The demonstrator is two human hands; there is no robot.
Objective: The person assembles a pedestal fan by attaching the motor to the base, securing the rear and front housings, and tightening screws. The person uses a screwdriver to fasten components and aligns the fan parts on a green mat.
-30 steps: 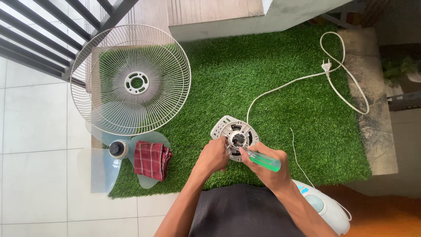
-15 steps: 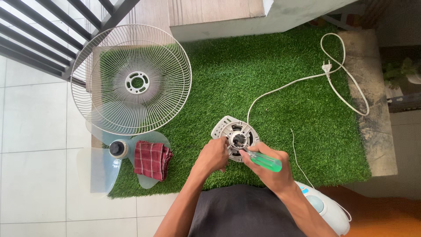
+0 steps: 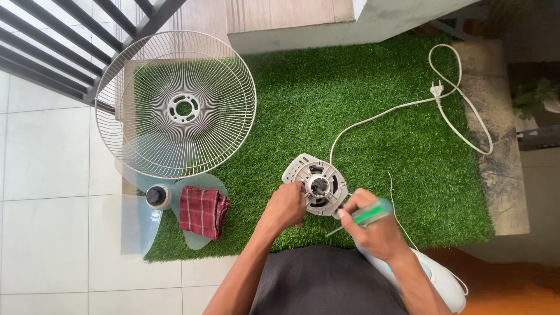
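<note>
Left hand (image 3: 286, 207) curled with fingers bent and pressed down, knuckles up, left forearm reaching forward from the lower middle, right hand (image 3: 373, 230) closed in a fist-like grip, thumb on top, right forearm angled in from the lower right

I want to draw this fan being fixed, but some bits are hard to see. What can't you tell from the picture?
Head view only:
- Screwdriver tip: blurred, so where it points is unclear.
- Motor housing near edge: covered by the left hand and the right hand.
- Fan base: mostly behind the right arm.
- Fan blade: partly under the checked cloth and the wire grille.
- Plug pins: too small.
</note>
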